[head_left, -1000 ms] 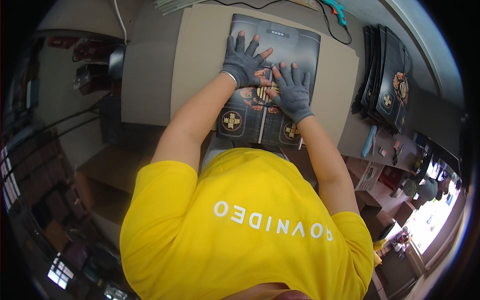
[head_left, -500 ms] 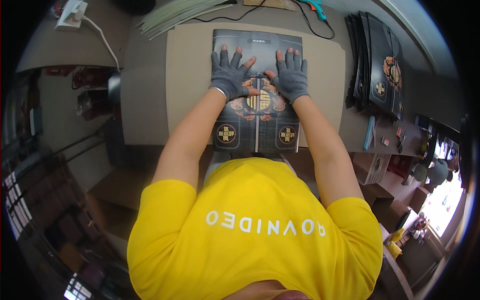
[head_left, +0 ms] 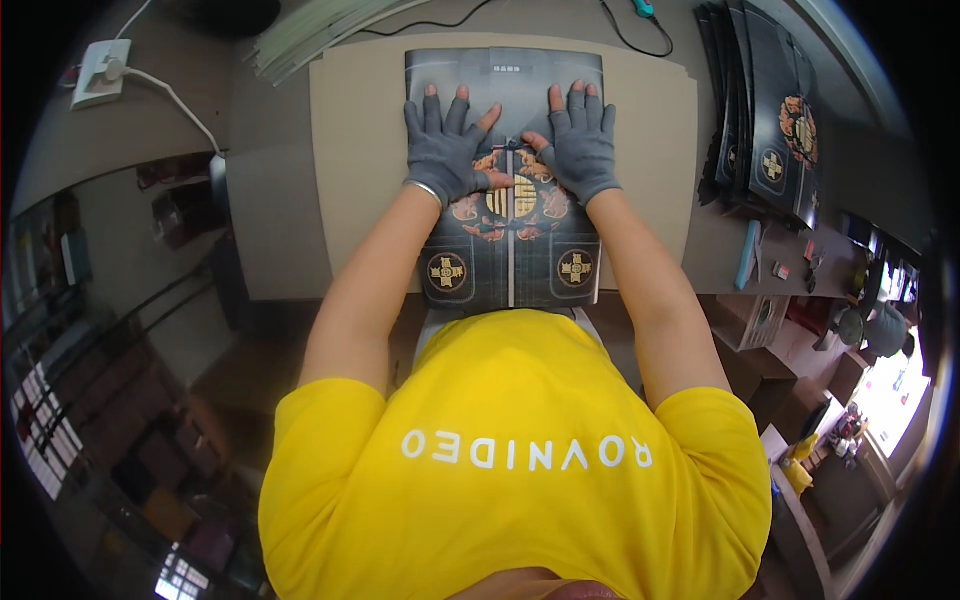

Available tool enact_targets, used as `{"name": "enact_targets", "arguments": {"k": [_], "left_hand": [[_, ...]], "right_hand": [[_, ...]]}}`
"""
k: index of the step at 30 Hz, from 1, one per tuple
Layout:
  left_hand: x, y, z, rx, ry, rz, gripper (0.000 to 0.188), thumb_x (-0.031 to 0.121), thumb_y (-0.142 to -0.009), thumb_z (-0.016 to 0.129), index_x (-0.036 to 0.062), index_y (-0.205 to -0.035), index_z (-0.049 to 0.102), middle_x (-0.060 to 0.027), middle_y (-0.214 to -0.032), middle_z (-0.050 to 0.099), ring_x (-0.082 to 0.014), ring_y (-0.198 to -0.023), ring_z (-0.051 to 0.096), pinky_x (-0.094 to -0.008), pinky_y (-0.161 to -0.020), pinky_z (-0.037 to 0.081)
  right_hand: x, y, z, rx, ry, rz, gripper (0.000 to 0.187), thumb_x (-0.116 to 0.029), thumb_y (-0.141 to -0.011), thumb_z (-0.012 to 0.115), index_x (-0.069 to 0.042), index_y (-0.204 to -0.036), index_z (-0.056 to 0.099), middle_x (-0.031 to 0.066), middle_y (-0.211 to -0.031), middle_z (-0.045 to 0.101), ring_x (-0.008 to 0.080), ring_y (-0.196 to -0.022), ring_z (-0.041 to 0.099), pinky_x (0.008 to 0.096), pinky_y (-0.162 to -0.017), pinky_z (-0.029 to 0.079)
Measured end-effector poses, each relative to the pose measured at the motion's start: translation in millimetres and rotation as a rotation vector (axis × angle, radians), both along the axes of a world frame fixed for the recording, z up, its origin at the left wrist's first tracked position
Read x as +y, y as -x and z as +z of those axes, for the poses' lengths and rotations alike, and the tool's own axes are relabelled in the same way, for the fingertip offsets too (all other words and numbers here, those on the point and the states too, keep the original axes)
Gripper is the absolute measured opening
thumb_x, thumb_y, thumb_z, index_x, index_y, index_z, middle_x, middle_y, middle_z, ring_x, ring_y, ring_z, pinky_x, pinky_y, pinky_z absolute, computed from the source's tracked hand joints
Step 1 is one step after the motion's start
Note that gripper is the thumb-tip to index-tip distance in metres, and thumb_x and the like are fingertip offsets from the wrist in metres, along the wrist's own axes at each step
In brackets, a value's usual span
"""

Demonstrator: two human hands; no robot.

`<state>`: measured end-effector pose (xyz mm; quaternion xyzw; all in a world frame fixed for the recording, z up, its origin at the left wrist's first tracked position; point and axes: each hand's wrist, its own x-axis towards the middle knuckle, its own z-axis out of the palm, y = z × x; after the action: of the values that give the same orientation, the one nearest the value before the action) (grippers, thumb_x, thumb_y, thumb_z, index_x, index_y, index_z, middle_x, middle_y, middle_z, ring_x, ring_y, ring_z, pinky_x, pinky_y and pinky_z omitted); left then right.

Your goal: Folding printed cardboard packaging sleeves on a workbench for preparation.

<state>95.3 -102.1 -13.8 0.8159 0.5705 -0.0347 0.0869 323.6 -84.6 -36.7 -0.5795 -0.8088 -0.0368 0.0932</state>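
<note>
A flat, dark printed paper piece point(head_left: 510, 270), apparently a folded paper bag, lies in front of me with its near edge over the table edge. It carries a denim-like print, orange and gold ornaments and a pale strip down the middle. My left hand point(head_left: 447, 148) rests palm down on its left half, fingers spread, in a grey fingerless glove. On the right half, my right hand point(head_left: 580, 145) lies flat in a matching glove, its fingers apart. Both thumbs point in toward the middle seam. Under the paper is a large tan board point(head_left: 650, 180).
A stack of similar dark printed pieces point(head_left: 765, 130) lies at the right. Near it are a blue-handled cutter point(head_left: 747, 255) and small items. Pale strips point(head_left: 310, 35) lie at the far left, beside a black cable point(head_left: 430, 25). A white power strip point(head_left: 102, 75) sits further left.
The view has shifted slightly, and the teal tool at the back is now mostly out of frame. Both hands remain spread flat on the paper.
</note>
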Motion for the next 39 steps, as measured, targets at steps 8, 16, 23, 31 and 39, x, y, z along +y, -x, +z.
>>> {"name": "enact_targets", "arguments": {"k": [8, 16, 23, 31, 39], "left_hand": [[-1, 1, -8, -0.153, -0.077, -0.032, 0.113, 0.089, -0.056, 0.062, 0.0377, -0.152, 0.034, -0.0186, -0.161, 0.021, -0.0541, -0.145, 0.006, -0.0716, -0.110, 0.001], [-3, 5, -19, -0.194, -0.150, -0.045, 0.112, 0.087, -0.053, 0.067, 0.0358, -0.149, 0.040, -0.0183, -0.159, 0.026, -0.0534, -0.143, 0.013, -0.0699, -0.108, 0.007], [4, 6, -22, -0.241, -0.220, -0.072, 0.115, 0.094, -0.055, 0.055, 0.0417, -0.153, 0.028, -0.0137, -0.164, 0.017, -0.0531, -0.146, 0.006, -0.0715, -0.109, 0.003], [-1, 4, -1, 0.054, -0.034, 0.003, 0.115, 0.093, -0.058, 0.054, 0.0386, -0.155, 0.026, -0.0154, -0.165, 0.012, -0.0526, -0.147, 0.000, -0.0706, -0.110, -0.004], [5, 11, -10, -0.107, -0.045, -0.030, 0.114, 0.088, -0.065, 0.053, 0.0226, -0.155, 0.027, -0.0163, -0.163, 0.020, -0.0502, -0.148, 0.007, -0.0670, -0.113, 0.001]], "right_hand": [[49, -7, -5, 0.093, -0.050, -0.060, 0.088, -0.059, -0.086, 0.060, -0.001, -0.148, 0.037, 0.0280, -0.151, 0.035, 0.0435, -0.141, 0.032, 0.0608, -0.111, 0.024], [162, -27, -2, 0.103, -0.151, 0.008, 0.084, -0.052, -0.090, 0.057, 0.005, -0.147, 0.033, 0.0275, -0.152, 0.035, 0.0406, -0.144, 0.028, 0.0527, -0.118, 0.020], [-110, -51, 30, 0.012, 0.400, 0.424, 0.088, -0.059, -0.084, 0.061, -0.002, -0.147, 0.039, 0.0213, -0.154, 0.034, 0.0376, -0.145, 0.028, 0.0578, -0.117, 0.019], [-204, -66, 58, 0.174, 0.547, 0.356, 0.048, -0.037, -0.088, 0.063, -0.009, -0.127, 0.058, 0.0142, -0.131, 0.055, 0.0324, -0.129, 0.047, 0.0526, -0.112, 0.030], [-45, 47, 0, 0.160, -0.033, 0.001, 0.050, -0.036, -0.090, 0.061, -0.019, -0.137, 0.056, 0.0140, -0.142, 0.051, 0.0355, -0.135, 0.042, 0.0575, -0.111, 0.027]]}}
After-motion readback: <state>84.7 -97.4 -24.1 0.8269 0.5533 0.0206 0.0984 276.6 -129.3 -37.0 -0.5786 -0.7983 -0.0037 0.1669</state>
